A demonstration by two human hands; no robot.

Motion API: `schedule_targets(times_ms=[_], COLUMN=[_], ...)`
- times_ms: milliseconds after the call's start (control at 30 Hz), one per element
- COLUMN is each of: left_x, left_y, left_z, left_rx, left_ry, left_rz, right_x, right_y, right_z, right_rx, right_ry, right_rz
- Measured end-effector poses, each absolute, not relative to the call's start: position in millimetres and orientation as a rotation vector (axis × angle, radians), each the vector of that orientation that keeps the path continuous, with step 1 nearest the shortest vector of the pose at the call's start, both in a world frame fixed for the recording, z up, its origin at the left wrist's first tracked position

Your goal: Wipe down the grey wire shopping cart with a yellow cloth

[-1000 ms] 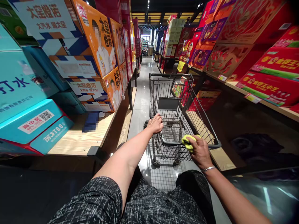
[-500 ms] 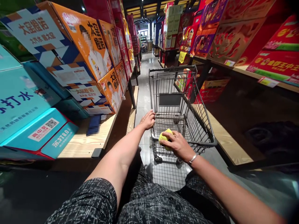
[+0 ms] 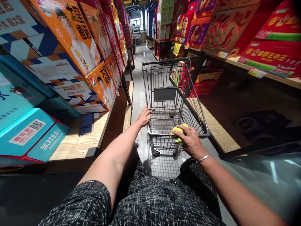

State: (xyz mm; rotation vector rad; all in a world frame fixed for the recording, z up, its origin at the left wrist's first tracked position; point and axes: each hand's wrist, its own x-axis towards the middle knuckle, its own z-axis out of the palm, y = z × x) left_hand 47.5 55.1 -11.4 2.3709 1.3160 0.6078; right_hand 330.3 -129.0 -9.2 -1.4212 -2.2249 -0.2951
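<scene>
Looking down a shop aisle [image 3: 140, 51] here, hemmed in by a wood-topped left shelf [image 3: 68, 150] and a matching right shelf [image 3: 218, 136]. Got a dark wire shopping cart [image 3: 165, 94] parked in the middle, closer to the right side. Also got orange soda cartons [image 3: 81, 53] piled up on the left, a teal soda-water carton [image 3: 42, 131] nearer by, and red boxes [image 3: 272, 59] across on the right.

Working with hands apart. Left hand [image 3: 144, 116] up at the cart's left side rail, fingers mostly straight; can't tell if actually gripping. Right hand [image 3: 191, 142] clamped round a bunched yellow cloth [image 3: 180, 130], right on the near rim [image 3: 160, 135], about midway along.

Would call this mid-wipe of that near rim, going by cloth and bar overlapping. Can't make out how hard it's being pressed, though. As for the next move, would want cloth wrapped snugly over the bar, slid along towards a corner, with the left hand bracing. Could easily roll off otherwise, given the small wheels [image 3: 155, 153] underneath.

Tiniest bit last: spot the silver bracelet [image 3: 203, 158] on the right wrist, just clear of the rim.
</scene>
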Motion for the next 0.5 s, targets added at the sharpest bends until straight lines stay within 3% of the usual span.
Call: schedule_targets(times_ms=[267,500], left_x=[39.7,31.0], left_y=[54.9,61.9], left_z=[-8.1,-6.5], left_rx=[2.404,2.298], left_ry=[1.351,1.451], left_rz=[0.599,0.503], right_x=[198.6,287.5], right_y=[-103.3,-118.4], right_z=[-22.4,-25.5], right_rx=[-1.197,-1.059], right_ry=[-2.24,-2.396], right_rz=[-0.432,-0.462])
